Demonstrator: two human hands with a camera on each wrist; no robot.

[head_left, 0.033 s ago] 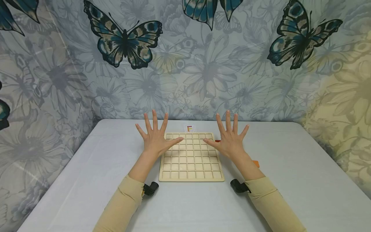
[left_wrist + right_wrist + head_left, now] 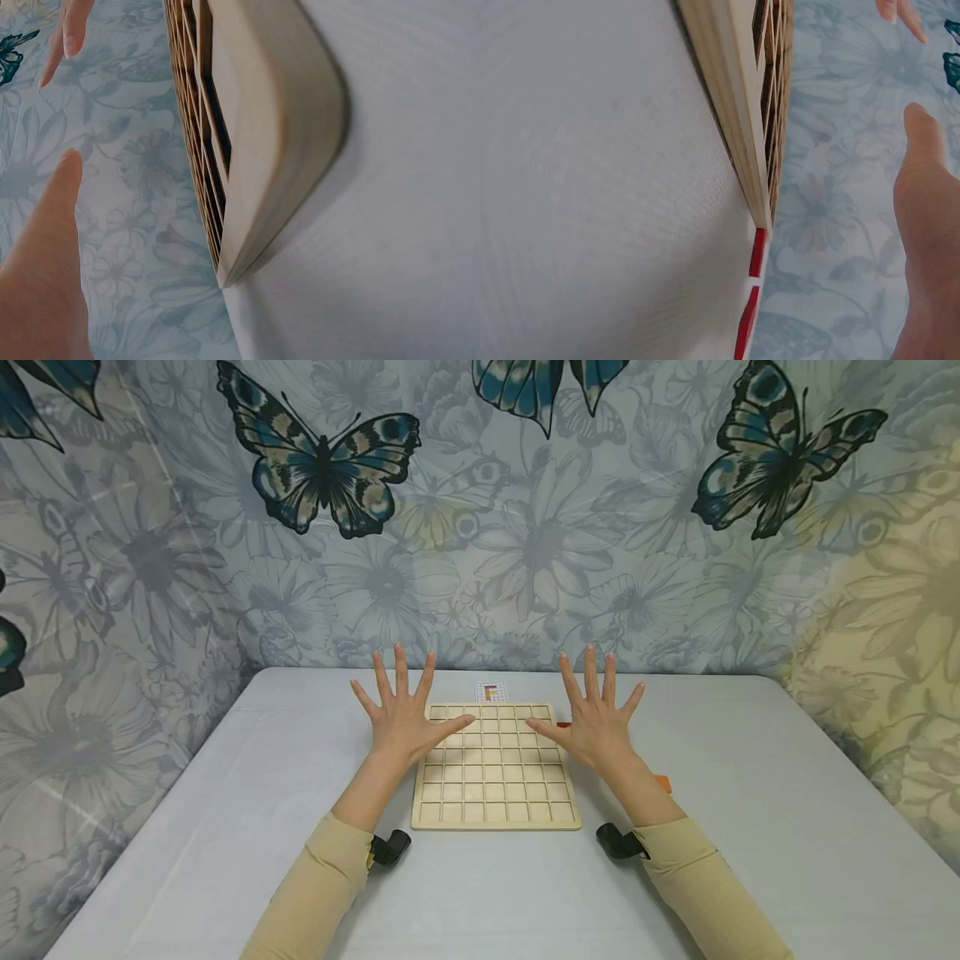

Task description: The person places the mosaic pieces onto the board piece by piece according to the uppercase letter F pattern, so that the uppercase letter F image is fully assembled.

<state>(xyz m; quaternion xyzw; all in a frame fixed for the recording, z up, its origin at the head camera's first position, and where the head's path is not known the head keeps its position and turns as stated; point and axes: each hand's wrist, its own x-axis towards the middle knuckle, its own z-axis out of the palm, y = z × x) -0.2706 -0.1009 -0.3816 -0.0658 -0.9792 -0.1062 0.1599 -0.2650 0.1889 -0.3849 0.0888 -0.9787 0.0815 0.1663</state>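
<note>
Left hand (image 2: 400, 720) and right hand (image 2: 597, 725) hover empty at either side of the wooden grid board (image 2: 494, 774), fingers spread wide, ideally steady and clear of it.

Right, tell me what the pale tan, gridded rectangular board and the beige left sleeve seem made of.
The pale tan, gridded board: probably wood, smooth and matte, judging by its streaked edge. The beige left sleeve: likely matte cloth, given its soft folds.
</note>
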